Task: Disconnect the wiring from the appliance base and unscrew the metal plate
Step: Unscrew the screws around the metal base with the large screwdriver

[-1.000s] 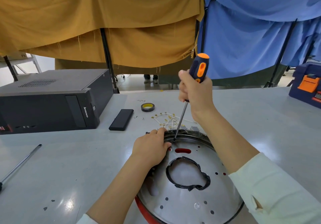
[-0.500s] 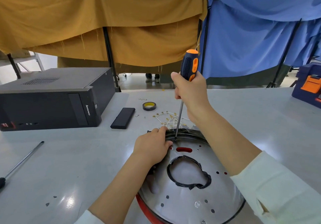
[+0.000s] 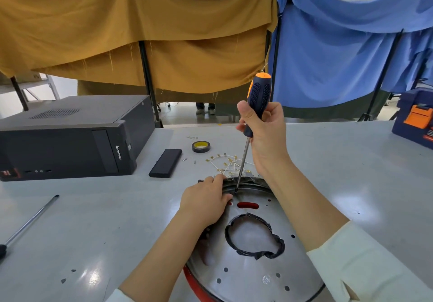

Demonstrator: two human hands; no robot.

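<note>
While gripped screwdriver (image 3: 254, 123) stands on it, shiny perforated metal plate (image 3: 255, 271)

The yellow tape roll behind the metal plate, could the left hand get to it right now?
Probably yes. The left hand rests on the metal plate; only bare table and tiny screws lie before the tape roll.

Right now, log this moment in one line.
right hand: grips screwdriver, tip at metal plate far rim | left hand: steadies plate

screwdriver (image 3: 258, 95) black-orange | metal plate (image 3: 253, 271) silver | tape roll (image 3: 201, 146) black-yellow | curtains (image 3: 131, 27) mustard, blue
</note>
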